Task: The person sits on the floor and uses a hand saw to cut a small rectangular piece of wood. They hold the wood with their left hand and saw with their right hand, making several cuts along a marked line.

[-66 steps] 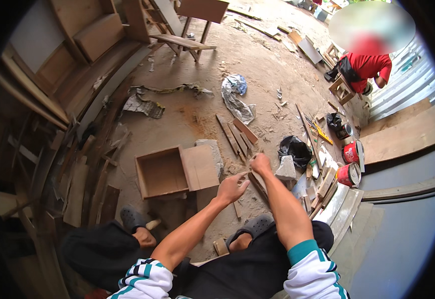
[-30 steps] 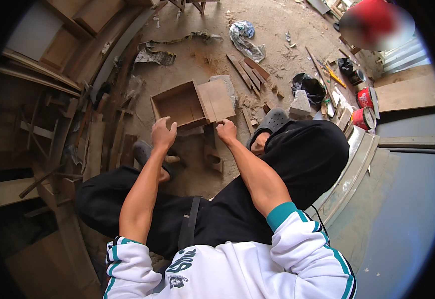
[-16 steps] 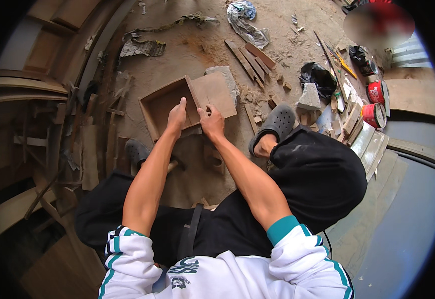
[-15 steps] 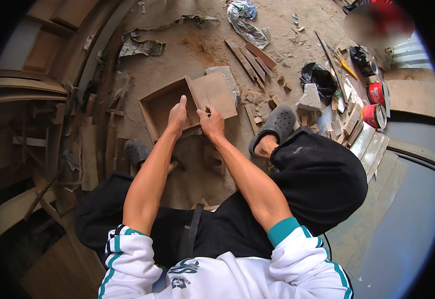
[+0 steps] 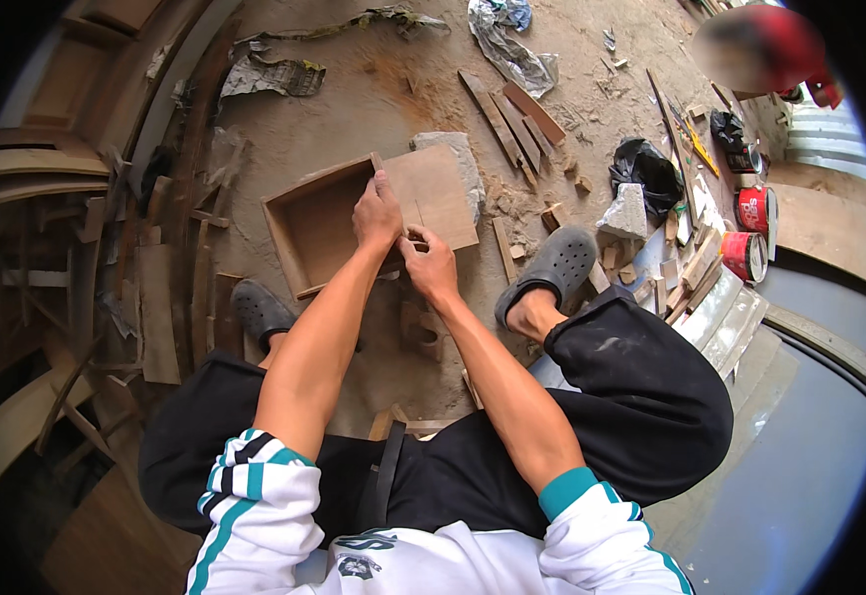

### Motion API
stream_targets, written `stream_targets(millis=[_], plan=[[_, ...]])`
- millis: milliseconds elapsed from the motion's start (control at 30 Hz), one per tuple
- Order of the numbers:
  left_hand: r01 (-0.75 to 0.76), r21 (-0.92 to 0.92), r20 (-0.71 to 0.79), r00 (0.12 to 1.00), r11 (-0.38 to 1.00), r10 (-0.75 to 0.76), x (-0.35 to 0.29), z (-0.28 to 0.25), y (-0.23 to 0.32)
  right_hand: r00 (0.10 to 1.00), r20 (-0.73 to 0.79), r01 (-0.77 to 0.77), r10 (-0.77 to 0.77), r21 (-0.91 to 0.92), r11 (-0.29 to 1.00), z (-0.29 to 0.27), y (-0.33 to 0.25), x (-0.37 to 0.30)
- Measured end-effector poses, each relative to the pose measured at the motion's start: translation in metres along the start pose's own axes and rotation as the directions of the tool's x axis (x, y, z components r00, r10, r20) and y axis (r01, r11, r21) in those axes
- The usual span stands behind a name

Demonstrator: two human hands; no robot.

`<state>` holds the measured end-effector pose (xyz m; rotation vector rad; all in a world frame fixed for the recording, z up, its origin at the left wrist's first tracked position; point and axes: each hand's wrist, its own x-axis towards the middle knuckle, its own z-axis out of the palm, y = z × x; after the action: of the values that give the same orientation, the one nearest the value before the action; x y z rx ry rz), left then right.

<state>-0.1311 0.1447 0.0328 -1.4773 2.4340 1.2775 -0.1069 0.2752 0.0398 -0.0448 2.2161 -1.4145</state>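
Observation:
An open, shallow wooden box, drawer-like in shape, sits tilted on the dirt floor between my feet. A flat wooden panel adjoins its right side, with a pale stone block partly beneath the panel's far end. My left hand is closed over the box's right wall, thumb pointing away from me along the top edge. Just right of it, my right hand has its fingers curled at the near corner where box and panel meet. What the right fingertips pinch, if anything, is too small to make out.
Wood strips lie beyond the panel. At right are a black plastic bag, a white block, red cans and scrap wood. Stacked boards line the left. Another person in red is at the far right.
My left hand has moved right, from over the box's interior onto its right wall, and its fingers have closed there. The box appears slightly further left. My right hand stays near the same corner.

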Motion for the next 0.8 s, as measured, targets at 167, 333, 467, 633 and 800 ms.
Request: stream_targets(millis=[167,333,467,633,800], plan=[[-0.045,-0.008,-0.084,0.995,0.999,0.044,0.001,0.004,-0.006,1.000,0.021,0.013,-0.014,0.029,0.999,-0.008,0.015,0.032],[-0.013,0.005,-0.092,0.996,1.000,0.013,-0.002,0.004,0.000,0.997,-0.009,-0.078,0.080,0.123,0.989,-0.004,0.021,0.085],[-0.020,-0.023,-0.073,0.997,1.000,0.019,0.003,0.008,-0.007,1.000,0.016,-0.005,0.006,-0.065,0.998,0.005,0.026,0.108],[-0.006,-0.044,-0.046,0.999,0.999,0.004,0.003,0.003,-0.007,1.000,0.000,-0.026,0.026,-0.156,0.987,0.016,-0.008,0.114],[0.006,-0.058,-0.045,0.999,0.998,-0.008,0.002,0.002,-0.003,0.999,-0.007,0.037,-0.038,-0.148,0.988,0.028,-0.014,0.127]])
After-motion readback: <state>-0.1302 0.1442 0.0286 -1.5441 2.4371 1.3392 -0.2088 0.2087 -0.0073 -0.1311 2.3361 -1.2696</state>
